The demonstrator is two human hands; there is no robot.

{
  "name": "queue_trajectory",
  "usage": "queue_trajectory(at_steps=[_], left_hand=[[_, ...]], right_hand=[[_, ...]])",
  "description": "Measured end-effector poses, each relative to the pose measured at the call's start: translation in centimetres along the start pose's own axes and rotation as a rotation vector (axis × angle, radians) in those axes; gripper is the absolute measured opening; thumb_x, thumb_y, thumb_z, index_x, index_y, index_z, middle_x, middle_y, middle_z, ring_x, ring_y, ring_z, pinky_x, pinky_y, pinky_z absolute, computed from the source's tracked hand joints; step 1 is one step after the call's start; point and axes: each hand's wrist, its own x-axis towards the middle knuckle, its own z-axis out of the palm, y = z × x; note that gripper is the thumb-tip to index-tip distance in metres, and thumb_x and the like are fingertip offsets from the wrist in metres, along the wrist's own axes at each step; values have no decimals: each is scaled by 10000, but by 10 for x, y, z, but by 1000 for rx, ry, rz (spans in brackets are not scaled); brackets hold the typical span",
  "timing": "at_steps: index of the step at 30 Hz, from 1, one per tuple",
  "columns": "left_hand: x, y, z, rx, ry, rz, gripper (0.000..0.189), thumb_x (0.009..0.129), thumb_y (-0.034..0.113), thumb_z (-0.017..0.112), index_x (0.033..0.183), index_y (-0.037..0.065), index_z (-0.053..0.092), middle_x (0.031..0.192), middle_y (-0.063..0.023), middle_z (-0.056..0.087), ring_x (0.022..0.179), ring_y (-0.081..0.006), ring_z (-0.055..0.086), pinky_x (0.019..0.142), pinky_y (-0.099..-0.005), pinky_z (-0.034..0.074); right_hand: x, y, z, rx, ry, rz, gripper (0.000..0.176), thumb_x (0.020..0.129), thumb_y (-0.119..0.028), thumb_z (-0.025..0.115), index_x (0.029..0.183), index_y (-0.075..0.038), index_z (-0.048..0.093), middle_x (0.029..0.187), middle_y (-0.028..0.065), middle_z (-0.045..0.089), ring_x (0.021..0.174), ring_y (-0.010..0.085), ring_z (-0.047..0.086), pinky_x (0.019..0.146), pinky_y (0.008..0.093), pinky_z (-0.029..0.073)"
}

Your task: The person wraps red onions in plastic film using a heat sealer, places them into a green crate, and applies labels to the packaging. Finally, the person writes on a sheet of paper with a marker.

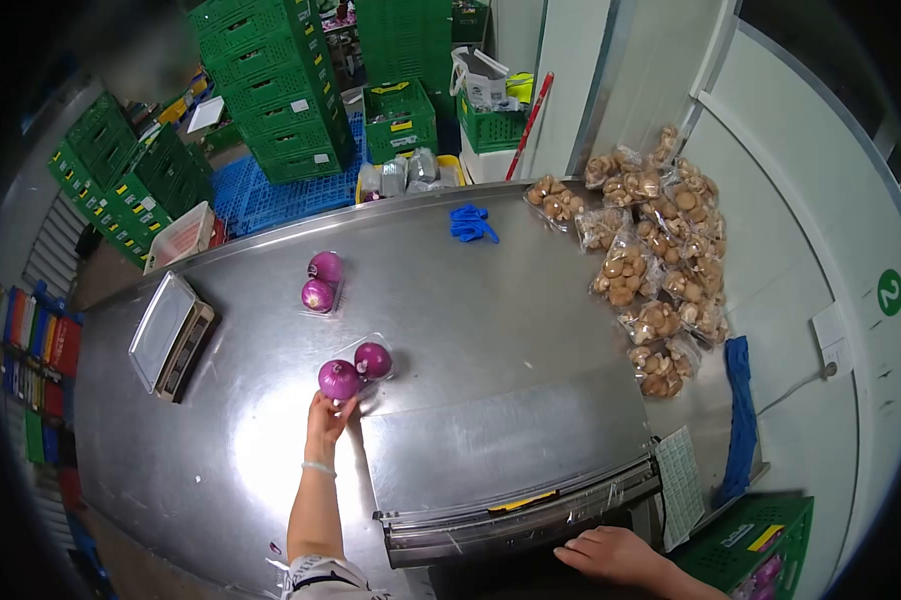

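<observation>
Two red onions sit close together on a clear plastic tray (380, 378) at the middle of the metal table. My left hand (328, 415) reaches forward and closes its fingers on the near side of the left red onion (338, 380). The other red onion (373, 360) lies just right of it, untouched. Farther back, another clear tray holds two more red onions (318, 295). My right hand (610, 555) is by the front edge of the wrapping machine (510, 440), its fingers loosely stretched out with nothing in them.
A scale (175, 335) stands at the left. Bagged mushrooms (660, 240) are heaped along the right wall. Blue gloves (472, 224) lie at the back edge. A green crate (750, 545) with red onions stands lower right. Stacked green crates (275, 95) stand behind the table.
</observation>
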Motion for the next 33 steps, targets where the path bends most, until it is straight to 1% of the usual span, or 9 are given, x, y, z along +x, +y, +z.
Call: queue_trajectory(at_steps=[4, 7, 11, 16, 20, 24, 27, 28, 33], left_hand=[[-85, 39, 15, 37, 12, 150, 611, 670, -120, 404, 1248, 72, 364, 997, -103, 541, 909, -228, 597, 924, -549, 514], [-150, 74, 46, 208, -23, 212, 391, 688, -89, 417, 1035, 91, 445, 849, -52, 532, 816, -166, 579, 920, -577, 501], [-224, 71, 112, 332, -92, 137, 269, 707, -77, 433, 913, 97, 433, 882, -52, 519, 847, -175, 579, 829, -534, 569], [-256, -3, 159, 292, -257, -95, 254, 736, -119, 417, 828, 110, 357, 923, -61, 526, 971, -233, 600, 862, -556, 559], [-242, -62, 164, 344, -309, -64, 197, 764, -74, 473, 877, 77, 415, 875, -89, 524, 758, -189, 541, 809, -471, 566], [-235, -89, 158, 1389, -223, 716, 169, 760, 46, 618, 876, 0, 504, 786, -91, 508, 741, -175, 526, 677, -319, 444], [-243, -83, 144, 1342, -326, 347, 170, 767, 73, 641, 902, -1, 567, 846, -106, 560, 824, -190, 558, 715, -322, 468], [-259, -77, 143, 1323, -366, 425, 230, 785, 114, 648, 987, 9, 622, 898, -150, 615, 871, -299, 552, 810, -389, 455], [-310, -50, 98, 1291, -184, 654, 148, 852, 107, 640, 965, 23, 685, 820, -128, 654, 719, -272, 553, 773, -378, 455]], right_hand=[[6, 1, 15, -106, 104, -44, 306, 773, -169, 580, 1074, -132, 619, 829, -25, 562, 786, 134, 591, 644, 260, 473], [28, -3, 4, -111, 238, 59, 220, 782, -167, 631, 992, -104, 655, 799, -3, 599, 755, 159, 595, 638, 278, 480], [80, 15, -1, 489, 373, 351, 439, 847, -229, 649, 1214, -15, 540, 1178, 166, 589, 784, 281, 621, 713, 375, 520], [108, 54, 10, 1300, 405, 643, 503, 797, -130, 622, 1269, 0, 508, 1226, 116, 595, 642, 123, 575, 590, 255, 470], [91, 79, 44, 1076, 709, 612, 505, 731, 19, 542, 1235, -14, 537, 1166, 109, 632, 522, 101, 522, 541, 251, 441], [64, 95, 45, 907, 644, 631, 552, 707, 57, 547, 1249, -43, 521, 1191, 111, 624, 517, 102, 526, 540, 253, 439], [38, 85, 41, 913, 602, 630, 542, 733, 43, 574, 1261, -53, 502, 1205, 109, 618, 537, 123, 561, 550, 260, 453], [28, 81, 40, 932, 590, 631, 533, 745, 35, 583, 1263, -52, 495, 1207, 106, 618, 550, 134, 576, 557, 265, 459], [-41, 91, 34, 135, 597, 640, 391, 781, -219, 729, 1115, -51, 616, 1008, 73, 650, 912, 257, 602, 820, 384, 438]])
